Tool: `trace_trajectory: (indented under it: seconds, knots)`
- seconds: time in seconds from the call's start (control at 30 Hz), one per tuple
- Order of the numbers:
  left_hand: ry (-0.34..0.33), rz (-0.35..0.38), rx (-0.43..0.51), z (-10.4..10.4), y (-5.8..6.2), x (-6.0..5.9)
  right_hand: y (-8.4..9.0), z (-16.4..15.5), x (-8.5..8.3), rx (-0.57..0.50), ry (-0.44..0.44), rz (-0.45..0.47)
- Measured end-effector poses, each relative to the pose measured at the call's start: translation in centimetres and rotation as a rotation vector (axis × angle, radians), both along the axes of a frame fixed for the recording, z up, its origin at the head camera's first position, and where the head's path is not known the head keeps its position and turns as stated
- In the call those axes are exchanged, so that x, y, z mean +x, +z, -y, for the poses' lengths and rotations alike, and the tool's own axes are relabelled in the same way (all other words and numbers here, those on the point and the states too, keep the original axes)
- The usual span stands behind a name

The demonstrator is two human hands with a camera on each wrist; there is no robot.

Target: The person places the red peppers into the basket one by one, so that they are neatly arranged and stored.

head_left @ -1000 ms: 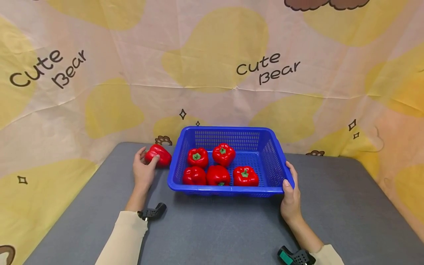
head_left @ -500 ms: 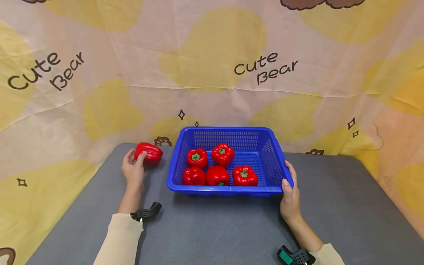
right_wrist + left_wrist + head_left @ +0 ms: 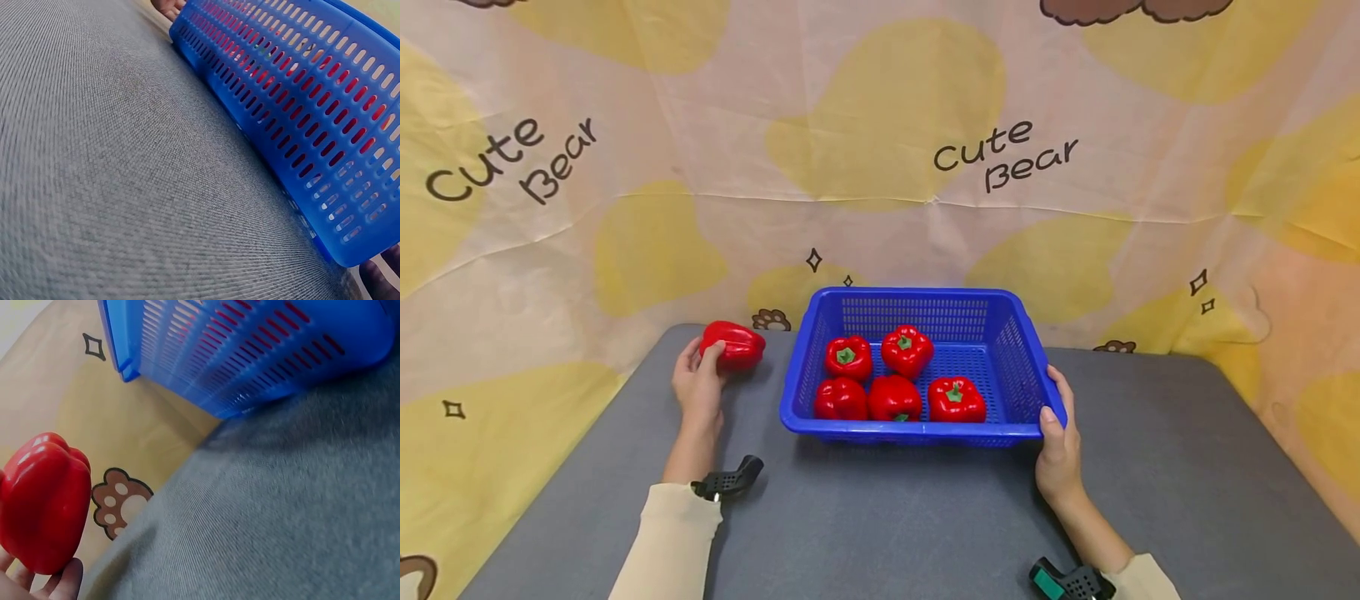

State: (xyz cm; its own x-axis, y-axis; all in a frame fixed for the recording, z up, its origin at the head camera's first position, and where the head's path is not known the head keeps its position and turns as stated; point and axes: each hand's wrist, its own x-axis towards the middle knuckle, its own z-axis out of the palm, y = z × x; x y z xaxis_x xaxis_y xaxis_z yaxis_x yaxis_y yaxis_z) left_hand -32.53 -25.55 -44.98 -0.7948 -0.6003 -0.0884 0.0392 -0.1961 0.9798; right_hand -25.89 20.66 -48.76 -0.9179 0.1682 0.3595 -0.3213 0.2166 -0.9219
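Observation:
My left hand point(image 3: 698, 385) grips a red bell pepper point(image 3: 733, 347) left of the basket; in the left wrist view the same pepper point(image 3: 47, 503) has fingertips point(image 3: 67, 581) under its lower end. A blue plastic basket point(image 3: 917, 428) with slotted walls sits mid-table and holds several red bell peppers, three of them showing green stems toward me, such as the pepper point(image 3: 956, 400) at the front right. My right hand point(image 3: 1060, 454) holds the basket's right rim, thumb on the near side. The basket wall point(image 3: 294, 94) hides most of that hand in the right wrist view.
A grey cloth-covered table point(image 3: 880, 517) lies under everything. Behind it hangs a yellow and pink printed curtain point(image 3: 880, 117). Black devices are strapped to both wrists, the left one point(image 3: 730, 481) over the table.
My left hand has moved left with the bell pepper, from beside the basket's left wall to further away. The right hand and the basket have stayed in place.

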Motion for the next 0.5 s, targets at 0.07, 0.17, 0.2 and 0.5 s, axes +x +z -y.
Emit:
trace_trajectory:
  seconds: [0.07,0.17,0.2,0.5]
  knots:
    - [-0.010,-0.006,0.043,-0.1,0.3,0.0,0.1,0.0,0.1,0.002,-0.005,0.003]
    - [-0.027,-0.001,0.105,-0.3,0.9,0.2,0.2,0.0,0.2,0.016,-0.013,0.019]
    - [-0.033,-0.004,0.130,-0.3,1.2,0.3,0.3,0.0,0.2,0.023,-0.015,0.026]
    - [-0.062,-0.043,0.266,-0.3,2.3,0.9,0.3,0.0,0.3,0.042,-0.017,0.037]
